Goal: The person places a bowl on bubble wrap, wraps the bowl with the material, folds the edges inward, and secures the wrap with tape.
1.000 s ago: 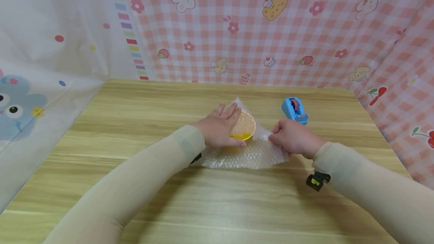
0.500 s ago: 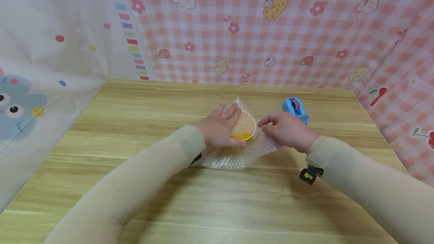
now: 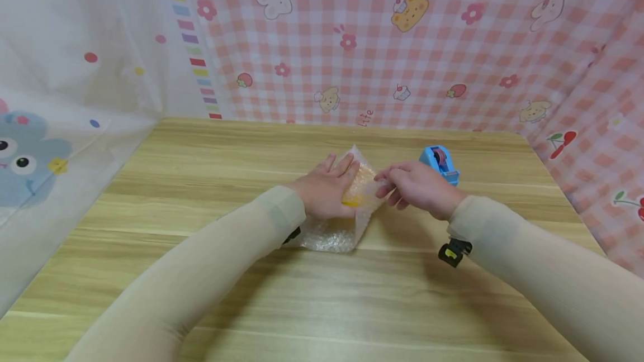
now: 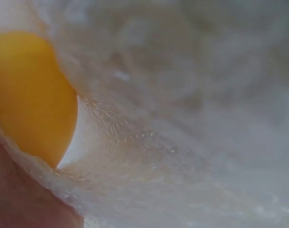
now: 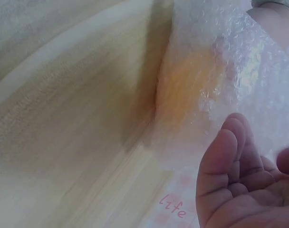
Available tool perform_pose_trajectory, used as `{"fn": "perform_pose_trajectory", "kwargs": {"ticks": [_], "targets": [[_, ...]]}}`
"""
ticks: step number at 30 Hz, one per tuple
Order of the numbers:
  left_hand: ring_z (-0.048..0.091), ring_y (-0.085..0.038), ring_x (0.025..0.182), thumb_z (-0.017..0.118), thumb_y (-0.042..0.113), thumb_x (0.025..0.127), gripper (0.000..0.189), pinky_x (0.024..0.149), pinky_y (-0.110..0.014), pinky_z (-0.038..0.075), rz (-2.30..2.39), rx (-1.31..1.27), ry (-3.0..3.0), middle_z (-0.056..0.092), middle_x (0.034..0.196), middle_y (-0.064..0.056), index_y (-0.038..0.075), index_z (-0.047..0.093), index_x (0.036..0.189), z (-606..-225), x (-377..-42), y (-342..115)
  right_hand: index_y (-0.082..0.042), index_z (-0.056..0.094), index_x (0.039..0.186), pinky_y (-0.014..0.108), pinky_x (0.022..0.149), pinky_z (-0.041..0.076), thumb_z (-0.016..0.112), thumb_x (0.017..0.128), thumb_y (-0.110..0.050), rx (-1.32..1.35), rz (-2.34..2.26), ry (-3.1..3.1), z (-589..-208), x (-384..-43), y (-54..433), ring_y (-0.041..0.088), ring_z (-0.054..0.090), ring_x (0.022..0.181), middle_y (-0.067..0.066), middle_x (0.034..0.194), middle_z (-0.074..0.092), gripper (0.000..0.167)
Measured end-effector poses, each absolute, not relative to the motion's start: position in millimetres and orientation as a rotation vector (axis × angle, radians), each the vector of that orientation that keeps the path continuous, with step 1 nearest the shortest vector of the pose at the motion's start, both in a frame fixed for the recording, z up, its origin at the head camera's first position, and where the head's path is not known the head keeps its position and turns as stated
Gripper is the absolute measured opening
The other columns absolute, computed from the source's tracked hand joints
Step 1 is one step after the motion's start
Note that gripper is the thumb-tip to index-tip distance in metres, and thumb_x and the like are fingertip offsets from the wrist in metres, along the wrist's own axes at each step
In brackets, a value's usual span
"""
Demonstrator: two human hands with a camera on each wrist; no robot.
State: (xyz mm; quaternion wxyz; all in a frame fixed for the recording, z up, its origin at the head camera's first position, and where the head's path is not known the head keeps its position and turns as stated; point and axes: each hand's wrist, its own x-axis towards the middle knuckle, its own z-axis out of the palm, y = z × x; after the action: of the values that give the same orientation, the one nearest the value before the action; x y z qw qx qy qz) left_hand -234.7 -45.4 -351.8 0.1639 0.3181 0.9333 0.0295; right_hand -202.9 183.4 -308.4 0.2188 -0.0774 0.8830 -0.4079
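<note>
Since approx. 1 s ago the right hand (image 3: 415,186) has lifted the right edge of the bubble wrap (image 3: 334,233) off the bench (image 3: 201,149) & carried it left, over the yellow cup (image 3: 354,197). Before, the wrap lay spread flat to the right w/ the cup's open mouth bare; now the flap drapes over it & the cup shows only as a yellow blur through the bubbles. So the wrapping looks to be at its first fold, w/ the right side closing in.

Grips: right hand pinches the wrap's edge betw. thumb & fingers, just beside the cup. Left hand (image 3: 324,189) lies flat, fingers straight, pressing the cup down on its side on the wrap; hasn't moved.

Cup sits mid-bench, on the wrap, under the left palm. Left wrist view shows the yellow wall (image 4: 33,97) close up behind wrap. Can't tell if anything is inside the cup; nothing shows.

Blue tape dispenser (image 3: 439,163) stands just behind the right hand, untouched.
</note>
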Motion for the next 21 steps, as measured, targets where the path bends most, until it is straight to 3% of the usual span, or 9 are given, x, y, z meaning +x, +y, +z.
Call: {"fn": "perform_pose_trajectory", "kwargs": {"ticks": [8, 12, 16, 21], "targets": [[-0.012, -0.043, 0.163, 0.056, 0.070, 0.097, 0.112, 0.134, -0.047, -0.001, 0.128, 0.952, 2.622, -0.018, 0.177, -0.007, 0.011, -0.007, 0.169, -349, -237, -48, -0.009, 0.071, 0.125, 0.034, 0.079, 0.057, 0.065, 0.105, -0.029, -0.364, -0.891, 2.637, -315, -208, 178, 0.023, 0.068, 0.096, 0.007, 0.106, 0.076, 0.029], [-0.009, -0.043, 0.164, 0.059, 0.067, 0.095, 0.112, 0.134, -0.045, 0.000, 0.157, 0.974, 2.622, -0.014, 0.177, -0.008, 0.008, 0.000, 0.170, -351, -240, -49, -0.011, 0.074, 0.113, 0.031, 0.071, 0.053, 0.063, 0.107, -0.032, -0.384, -0.769, 2.749, -318, -211, 171, 0.021, 0.064, 0.085, 0.005, 0.097, 0.074, 0.024], [-0.005, -0.044, 0.163, 0.067, 0.066, 0.091, 0.112, 0.134, -0.046, 0.005, 0.310, 0.959, 2.613, -0.006, 0.179, -0.007, 0.013, 0.008, 0.171, -353, -241, -52, -0.010, 0.074, 0.107, 0.030, 0.067, 0.050, 0.062, 0.107, -0.032, -0.398, -0.697, 2.813, -319, -214, 165, 0.020, 0.059, 0.078, 0.005, 0.089, 0.071, 0.024], [-0.003, -0.036, 0.165, 0.081, 0.058, 0.084, 0.127, 0.132, -0.050, 0.017, 0.539, 0.888, 2.580, -0.002, 0.179, -0.003, 0.018, -0.002, 0.171, -354, -242, -55, -0.009, 0.075, 0.109, 0.034, 0.073, 0.053, 0.062, 0.107, -0.030, -0.390, -0.621, 2.864, -322, -217, 159, 0.023, 0.062, 0.083, 0.006, 0.092, 0.072, 0.025]]}}
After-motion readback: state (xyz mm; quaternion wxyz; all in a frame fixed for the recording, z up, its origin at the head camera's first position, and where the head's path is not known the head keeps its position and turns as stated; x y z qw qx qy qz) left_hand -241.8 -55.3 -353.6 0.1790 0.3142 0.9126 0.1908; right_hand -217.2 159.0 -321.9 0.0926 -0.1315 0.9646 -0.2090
